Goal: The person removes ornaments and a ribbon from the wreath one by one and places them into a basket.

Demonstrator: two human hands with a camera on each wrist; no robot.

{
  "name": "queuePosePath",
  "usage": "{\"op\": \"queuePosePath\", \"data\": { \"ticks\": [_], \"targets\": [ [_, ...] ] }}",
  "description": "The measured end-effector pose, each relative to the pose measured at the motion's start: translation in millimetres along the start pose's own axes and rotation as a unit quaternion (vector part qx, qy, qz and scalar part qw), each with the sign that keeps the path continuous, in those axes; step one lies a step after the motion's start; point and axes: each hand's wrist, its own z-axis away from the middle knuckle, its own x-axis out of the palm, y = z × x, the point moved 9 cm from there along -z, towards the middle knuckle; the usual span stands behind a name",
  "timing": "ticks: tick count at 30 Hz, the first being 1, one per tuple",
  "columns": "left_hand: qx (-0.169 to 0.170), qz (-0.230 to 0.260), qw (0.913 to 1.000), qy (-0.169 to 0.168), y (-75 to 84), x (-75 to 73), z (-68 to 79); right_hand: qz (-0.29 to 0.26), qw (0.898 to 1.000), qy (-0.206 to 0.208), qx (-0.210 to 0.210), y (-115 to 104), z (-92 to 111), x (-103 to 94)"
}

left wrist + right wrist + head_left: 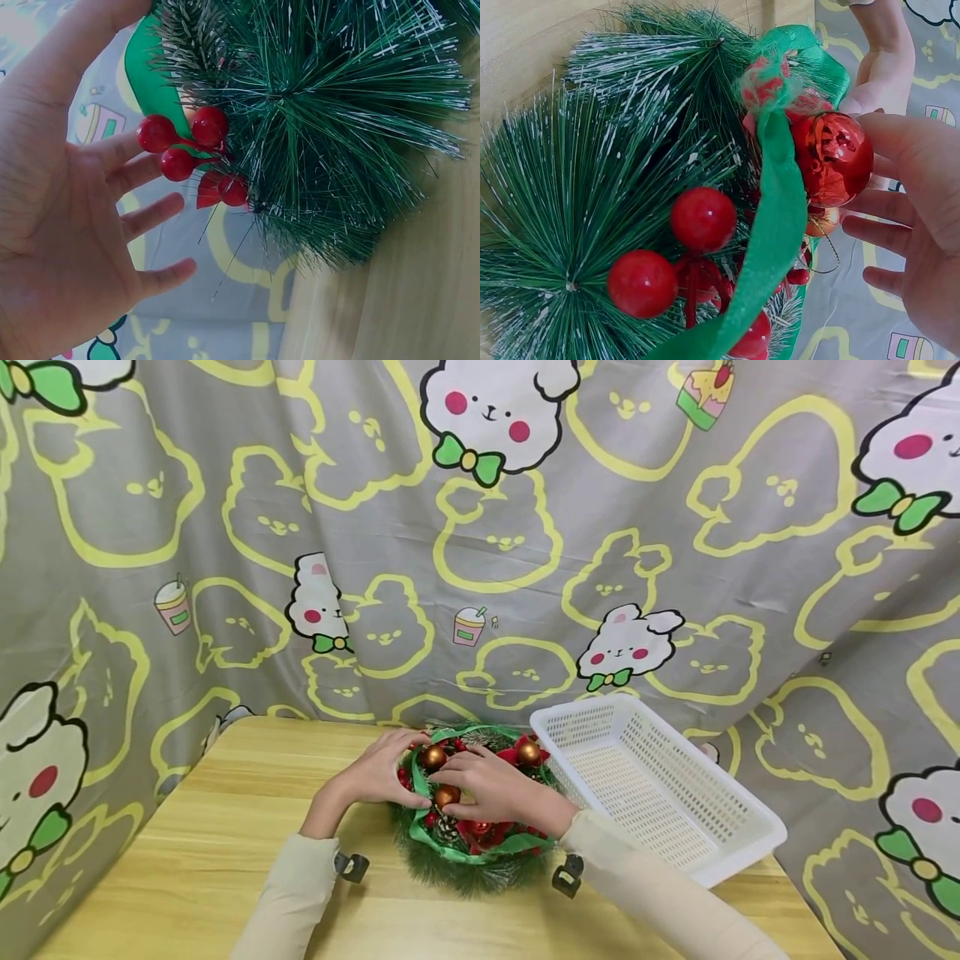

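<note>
A Christmas wreath point(480, 878) of green, frosted pine needles lies on the table, wound with green ribbon point(774, 225). Copper baubles point(433, 756), a pinecone point(447, 830) and a shiny red bauble point(835, 159) decorate it. My left hand point(384, 770) is at its left edge, fingers spread beside red berries point(177, 164); its thumb tip is hidden near the ribbon in the left wrist view. Over the wreath's middle reaches my right hand point(491, 787), fingers extended around a copper bauble. In the right wrist view its fingers are partly hidden behind the red bauble; contact is unclear.
A white plastic basket point(738, 853) with perforated walls stands right of the wreath, close to the right forearm. Underneath is a light wooden table point(187, 860). A grey curtain point(517, 610) with cartoon prints hangs behind and at both sides.
</note>
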Motion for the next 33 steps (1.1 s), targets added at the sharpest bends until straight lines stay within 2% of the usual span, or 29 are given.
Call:
{"op": "queuePosePath", "data": {
  "ticks": [11, 33],
  "targets": [
    [-0.017, 0.022, 0.9995, -0.016, -1.0, 0.8, 2.4, 0.002, 1.000, -0.003, 0.002, -0.3, 0.1, 1.3],
    [-0.027, 0.036, 0.9988, -0.019, -3.0, 2.5, 2.9, 0.011, 1.000, -0.009, 0.000, -1.5, -2.6, 0.7]
  ]
}}
